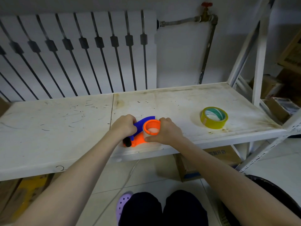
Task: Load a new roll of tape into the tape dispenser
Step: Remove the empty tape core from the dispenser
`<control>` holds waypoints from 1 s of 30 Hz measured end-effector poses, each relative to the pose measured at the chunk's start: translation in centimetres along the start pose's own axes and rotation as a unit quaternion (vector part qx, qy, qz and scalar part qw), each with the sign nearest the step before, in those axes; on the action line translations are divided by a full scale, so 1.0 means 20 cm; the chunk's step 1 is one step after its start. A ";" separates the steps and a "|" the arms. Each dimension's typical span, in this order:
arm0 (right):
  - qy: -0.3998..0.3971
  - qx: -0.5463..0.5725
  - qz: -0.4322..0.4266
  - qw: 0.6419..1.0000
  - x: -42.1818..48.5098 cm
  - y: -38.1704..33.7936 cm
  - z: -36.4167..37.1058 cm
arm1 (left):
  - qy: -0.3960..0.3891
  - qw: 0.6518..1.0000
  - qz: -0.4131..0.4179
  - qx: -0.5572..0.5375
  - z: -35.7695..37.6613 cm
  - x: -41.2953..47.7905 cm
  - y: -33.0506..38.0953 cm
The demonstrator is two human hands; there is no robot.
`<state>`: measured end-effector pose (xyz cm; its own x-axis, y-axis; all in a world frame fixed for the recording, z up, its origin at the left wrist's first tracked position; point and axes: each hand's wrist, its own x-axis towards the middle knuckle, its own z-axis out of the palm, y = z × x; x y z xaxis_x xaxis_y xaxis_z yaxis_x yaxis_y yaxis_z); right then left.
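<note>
Head view: both hands [124, 126] grip the dispenser [147, 130].

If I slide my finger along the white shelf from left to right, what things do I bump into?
Left hand → blue flap → orange tape holder → right hand → yellow tape roll, lying flat by itself near the shelf's right end.
</note>
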<state>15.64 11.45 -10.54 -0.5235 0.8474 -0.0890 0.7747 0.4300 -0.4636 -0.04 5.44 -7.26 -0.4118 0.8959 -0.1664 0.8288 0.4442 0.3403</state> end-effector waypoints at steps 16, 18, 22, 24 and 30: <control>0.027 0.165 -0.024 0.986 -0.07 0.01 0.00 | 0.148 0.982 0.046 0.110 0.04 0.01 0.00; 0.020 0.171 -0.020 0.985 -0.08 0.00 0.00 | 0.148 0.977 0.056 0.142 0.03 0.01 0.01; 0.007 0.196 0.005 0.981 -0.08 0.00 -0.01 | 0.131 0.977 0.065 0.157 0.02 0.01 0.02; 0.005 0.198 0.006 0.980 -0.09 0.01 -0.01 | 0.114 0.980 0.065 0.147 0.02 0.00 0.01; 0.044 0.248 0.055 0.966 -0.08 0.01 -0.02 | 0.312 0.948 0.058 -0.034 0.08 -0.14 0.02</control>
<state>16.79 10.42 -10.15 -0.3979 0.9123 -0.0968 0.5480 0.1518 -0.8226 2.01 3.09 -8.10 -0.4801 0.7543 0.4479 0.8650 0.3219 0.3850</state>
